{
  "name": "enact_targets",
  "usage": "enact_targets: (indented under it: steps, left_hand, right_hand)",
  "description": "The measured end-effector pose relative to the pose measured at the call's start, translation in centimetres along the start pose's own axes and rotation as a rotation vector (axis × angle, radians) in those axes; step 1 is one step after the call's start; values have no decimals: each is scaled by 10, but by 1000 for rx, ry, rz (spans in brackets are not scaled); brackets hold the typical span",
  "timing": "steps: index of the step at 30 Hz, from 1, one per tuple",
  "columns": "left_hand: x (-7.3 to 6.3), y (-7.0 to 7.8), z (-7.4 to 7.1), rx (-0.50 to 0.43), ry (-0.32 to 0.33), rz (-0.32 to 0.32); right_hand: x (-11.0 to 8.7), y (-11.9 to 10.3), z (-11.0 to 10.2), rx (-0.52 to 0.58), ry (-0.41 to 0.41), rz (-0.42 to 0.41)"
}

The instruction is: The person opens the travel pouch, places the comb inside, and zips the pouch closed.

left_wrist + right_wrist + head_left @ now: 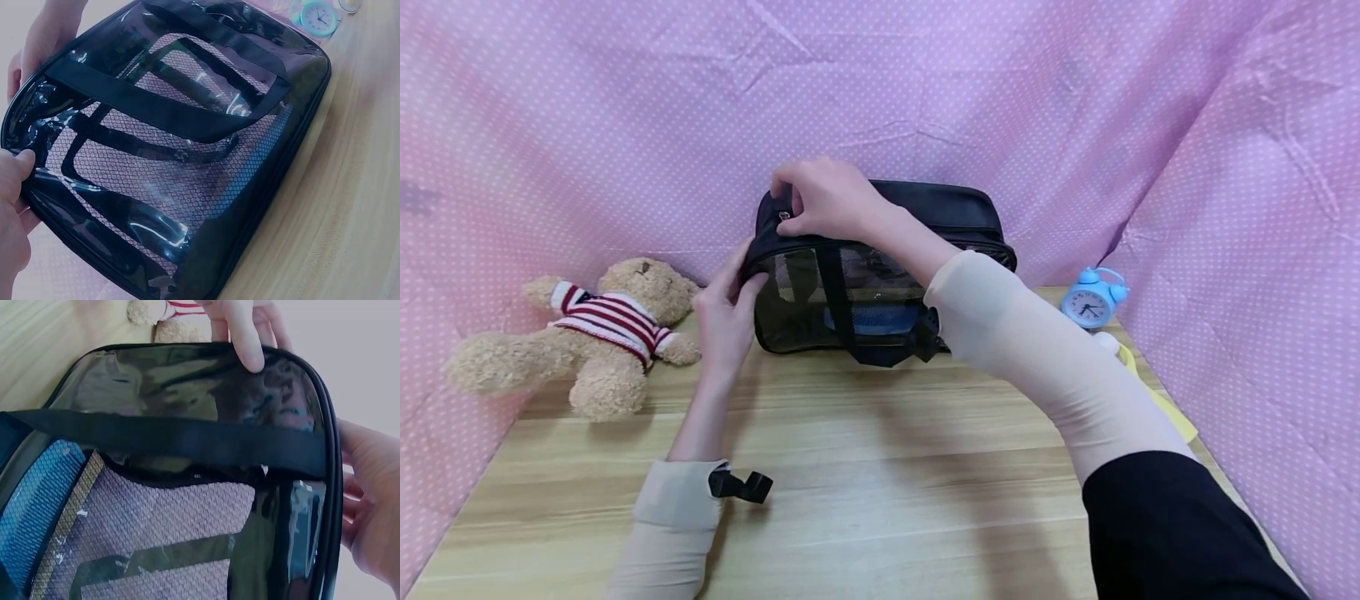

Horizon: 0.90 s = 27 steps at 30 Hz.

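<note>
A black bag (pixel 880 292) with clear plastic sides, mesh and dark strap handles stands upright at the back of the table. At its left end, my left hand (pixel 726 325) grips the edge, thumb on the clear front and fingers behind. My right hand (pixel 831 200) reaches across to the top left corner, its thumb and fingers curled on the black top, around a small shiny metal piece (pixel 784 216) that looks like a zipper pull. In the right wrist view, the bag's edge hides the right hand's (pixel 375 494) fingertips. Something blue (pixel 250 162) shows through the mesh.
A teddy bear (pixel 617 325) in a striped sweater lies to the left. On the right stand a blue alarm clock (pixel 1088 300), a small white round thing (pixel 1107 342) and a yellow item (pixel 1161 400), partly hidden by my right arm. Pink dotted cloth (pixel 880 92) surrounds the wooden table (pixel 850 483).
</note>
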<state>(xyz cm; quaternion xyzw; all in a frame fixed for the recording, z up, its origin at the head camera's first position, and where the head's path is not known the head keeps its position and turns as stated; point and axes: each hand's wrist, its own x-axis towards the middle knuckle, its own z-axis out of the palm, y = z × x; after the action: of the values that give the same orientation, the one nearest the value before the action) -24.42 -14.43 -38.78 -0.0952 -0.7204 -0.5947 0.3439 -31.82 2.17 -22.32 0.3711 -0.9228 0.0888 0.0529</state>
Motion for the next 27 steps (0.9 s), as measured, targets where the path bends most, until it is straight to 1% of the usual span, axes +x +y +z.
enact_targets:
  steps: [2, 5, 9, 17, 27]
  left_hand:
    - [0, 0, 0, 6, 1, -2]
    - [0, 0, 0, 10, -1, -1]
    - [0, -1, 1, 6, -2, -2]
    - [0, -1, 2, -8, -3, -2]
    - [0, -1, 0, -3, -3, -11]
  right_hand:
    - [0, -5, 2, -35, -10, 6]
    - [1, -10, 4, -79, -1, 28]
    - [1, -14, 4, -100, 5, 54]
    - [0, -16, 7, -101, 39, 55]
    - [1, -17, 11, -86, 46, 75]
